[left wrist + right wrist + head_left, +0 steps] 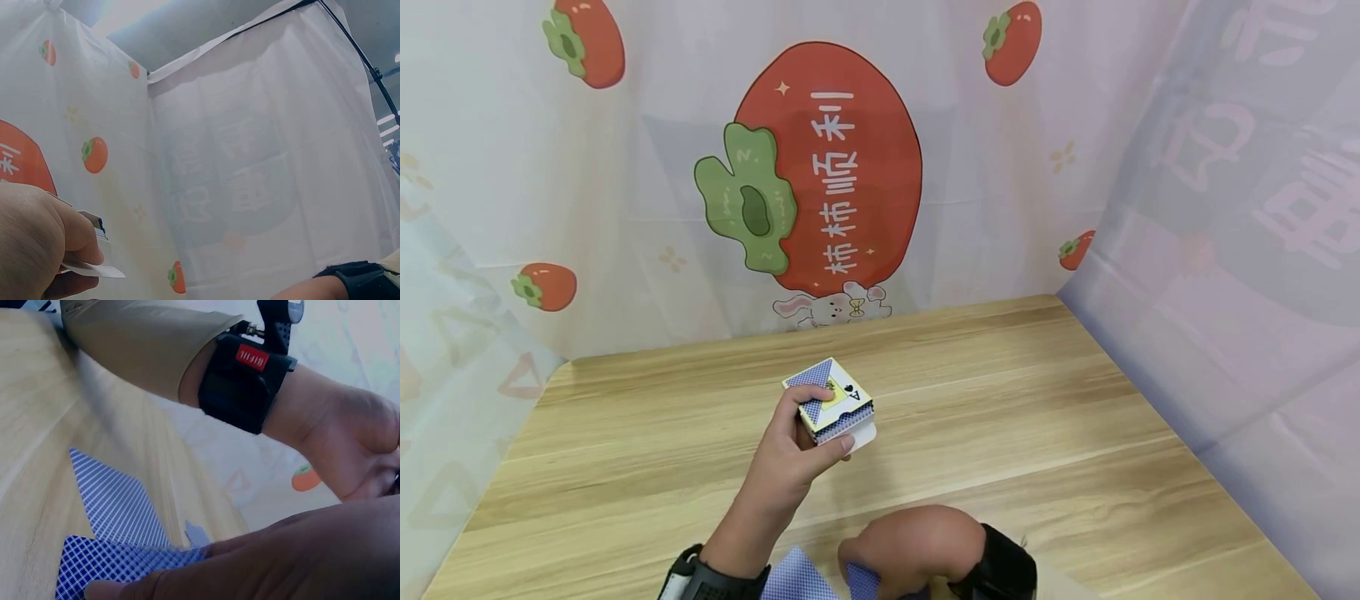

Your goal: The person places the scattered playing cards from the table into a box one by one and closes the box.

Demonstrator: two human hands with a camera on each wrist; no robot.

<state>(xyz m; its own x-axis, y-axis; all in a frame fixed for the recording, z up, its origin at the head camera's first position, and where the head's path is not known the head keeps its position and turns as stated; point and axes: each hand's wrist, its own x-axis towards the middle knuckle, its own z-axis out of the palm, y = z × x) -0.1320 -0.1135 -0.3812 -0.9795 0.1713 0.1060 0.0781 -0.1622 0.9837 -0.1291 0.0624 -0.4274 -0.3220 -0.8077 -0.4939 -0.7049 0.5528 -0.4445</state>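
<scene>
My left hand [790, 450] holds a playing-card box [853, 402] above the table, thumb at its near edge and a finger across its top. An ace is printed on the yellow-edged lid face. Blue-backed cards show in its opening, and a white flap [863, 437] sticks out below. Near the front edge, my right hand [917, 546] pinches a blue checked playing card [106, 562], seen in the right wrist view. Another blue-backed card [119, 500] lies just beyond it, also visible in the head view. The underside of the right hand is hidden.
The wood-grain table [1037, 400] spreads around both hands. A pale curtain [670, 200] with persimmon prints hangs at its back, and further curtain [1240, 208] runs along the right side. Both wrists wear dark straps.
</scene>
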